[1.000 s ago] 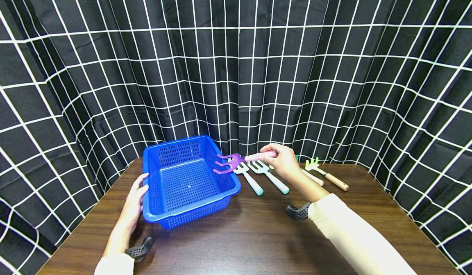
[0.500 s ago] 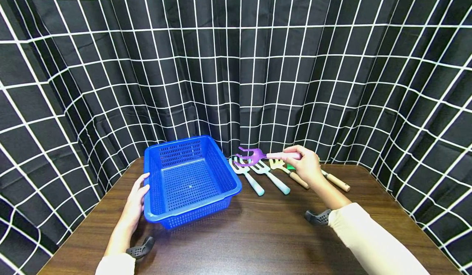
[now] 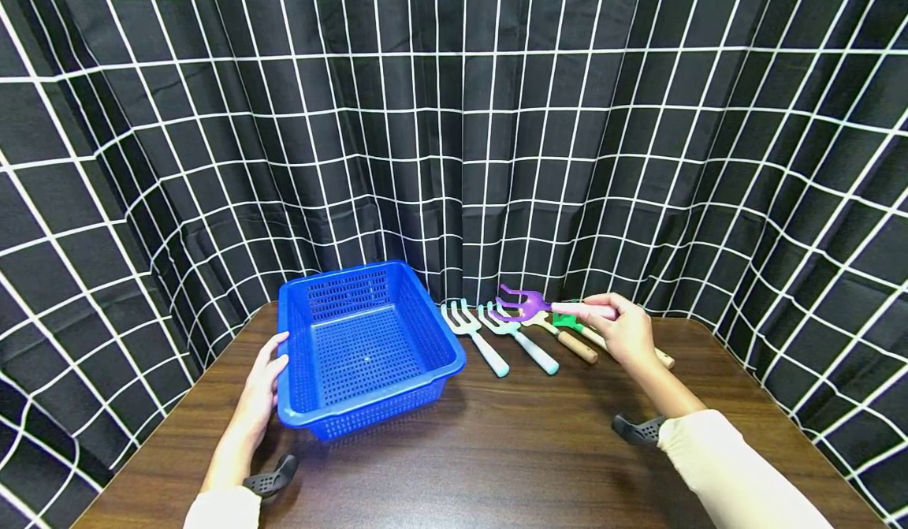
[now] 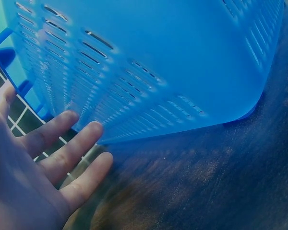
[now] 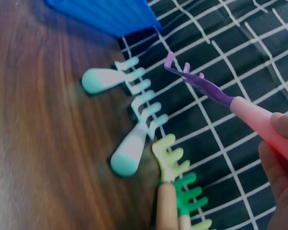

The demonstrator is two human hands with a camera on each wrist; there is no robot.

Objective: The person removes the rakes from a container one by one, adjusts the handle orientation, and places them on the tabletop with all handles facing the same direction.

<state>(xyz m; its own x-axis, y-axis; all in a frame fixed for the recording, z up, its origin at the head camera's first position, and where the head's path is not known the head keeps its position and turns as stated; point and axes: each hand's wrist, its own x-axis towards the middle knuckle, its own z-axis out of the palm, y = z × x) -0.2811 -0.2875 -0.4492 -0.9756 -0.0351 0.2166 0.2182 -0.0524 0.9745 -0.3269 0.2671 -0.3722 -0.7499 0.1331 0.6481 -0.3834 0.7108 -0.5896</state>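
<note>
My right hand (image 3: 624, 330) grips the pink handle of a purple hand fork (image 3: 528, 305), held above the other tools with its tines pointing left. The right wrist view also shows that purple fork (image 5: 206, 86) in the air. My left hand (image 3: 257, 383) holds the left rim of a blue plastic basket (image 3: 369, 411). In the left wrist view, three fingers of the left hand (image 4: 53, 167) lie against or near the slotted outer wall. Below the purple fork lie two pale blue hand forks (image 3: 489, 352) (image 3: 534, 349), a yellow rake with a wooden handle (image 3: 578, 346) and a green rake (image 3: 565, 319).
Another wooden handle (image 3: 664, 359) shows at the far right, partly hidden by my right hand. A brown wooden table (image 3: 496, 450) carries everything. Behind it hangs a black curtain (image 3: 461, 158) with a white grid, close to the tool heads.
My right hand has moved right with the purple hand fork, from beside the basket's right rim to above the yellow and green rakes. The left hand and basket have stayed put.
</note>
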